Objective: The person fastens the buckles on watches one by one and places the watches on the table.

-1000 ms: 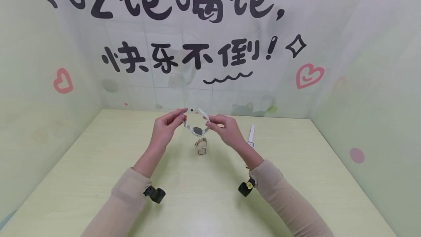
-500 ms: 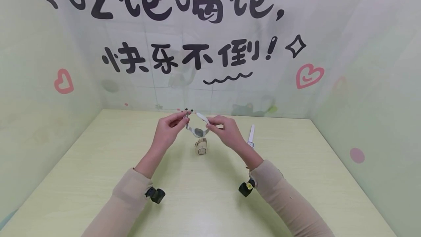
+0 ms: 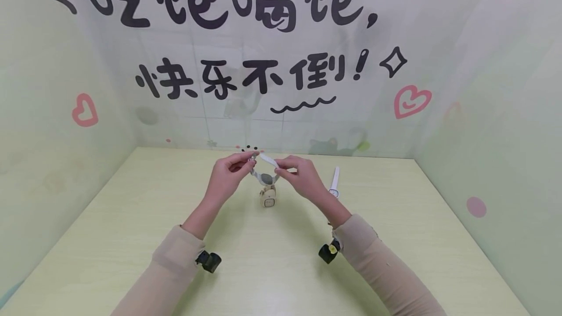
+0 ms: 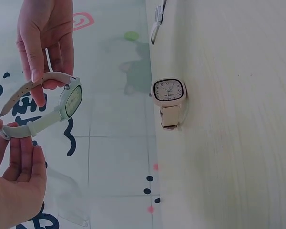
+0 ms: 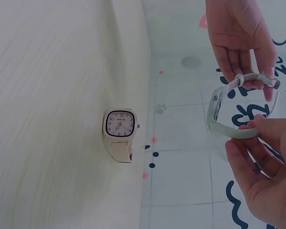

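Note:
A pale whitish-green wristwatch (image 3: 266, 178) is held up over the back of the table, its face hanging low and its strap bent into an open loop. My left hand (image 3: 228, 172) pinches the buckle end of the strap, while my right hand (image 3: 300, 174) grips the holed end between thumb and fingers. The buckle (image 5: 271, 83) shows at the left fingertips in the right wrist view, and the strap's free tip (image 4: 5, 110) curves toward it in the left wrist view. Just below stands a beige square-faced watch (image 3: 269, 202), its strap looped behind it.
A white watch (image 3: 335, 184) lies stretched out on the table (image 3: 263, 267), right of my right hand and partly behind the forearm. A printed curtain (image 3: 241, 126) hangs along the table's back edge.
My left hand has shifted a little to the right and the watch with it. The two strap ends have come closer together, narrowing the loop. My right hand has barely moved.

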Motion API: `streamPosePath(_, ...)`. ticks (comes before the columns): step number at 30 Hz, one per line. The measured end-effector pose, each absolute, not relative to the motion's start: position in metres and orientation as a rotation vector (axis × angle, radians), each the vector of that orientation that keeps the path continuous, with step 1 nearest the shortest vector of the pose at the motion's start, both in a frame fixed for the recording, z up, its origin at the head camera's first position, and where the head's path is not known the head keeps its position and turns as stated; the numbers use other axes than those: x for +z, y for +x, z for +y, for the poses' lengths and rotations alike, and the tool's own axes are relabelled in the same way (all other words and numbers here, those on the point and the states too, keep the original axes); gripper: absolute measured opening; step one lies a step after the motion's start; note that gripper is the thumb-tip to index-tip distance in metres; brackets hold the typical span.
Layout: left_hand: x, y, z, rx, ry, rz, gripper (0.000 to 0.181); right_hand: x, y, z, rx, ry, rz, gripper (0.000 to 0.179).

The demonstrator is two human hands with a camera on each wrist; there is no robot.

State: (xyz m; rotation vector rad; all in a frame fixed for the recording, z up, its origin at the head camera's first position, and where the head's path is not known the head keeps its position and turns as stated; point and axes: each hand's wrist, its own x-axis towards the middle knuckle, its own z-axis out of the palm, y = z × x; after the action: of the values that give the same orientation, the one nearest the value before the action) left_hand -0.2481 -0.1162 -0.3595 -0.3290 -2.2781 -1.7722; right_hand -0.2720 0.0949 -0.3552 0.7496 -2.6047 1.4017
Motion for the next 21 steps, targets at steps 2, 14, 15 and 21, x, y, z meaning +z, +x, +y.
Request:
streamPosePath(2,-0.3592,-0.2478,-0.1155,-1.766,-0.344,-2.277,0.030,-0.3552,-0.2715,0.0948,1.395,0.751,-2.607,0.027)
streamPosePath(14,-0.3598,-0.2465,-0.1127,-1.786,-0.397,-2.276,0.031,-0.3580,-0.2717,0.0937,1.370,0.783,-2.610,0.027)
streamPosePath(15,-0.3600,-0.2467,-0.1125,-1.787,-0.396,-2.278,0.031,-0.3579,-0.2717,0.0936,1.376,0.783,-2.611,0.027)
streamPosePath(21,-0.3619,-0.2480,-0.1120,-1.797,-0.381,-2.295,0.031,-0.3578,-0.2717,0.0924,1.392,0.782,-2.617,0.027)
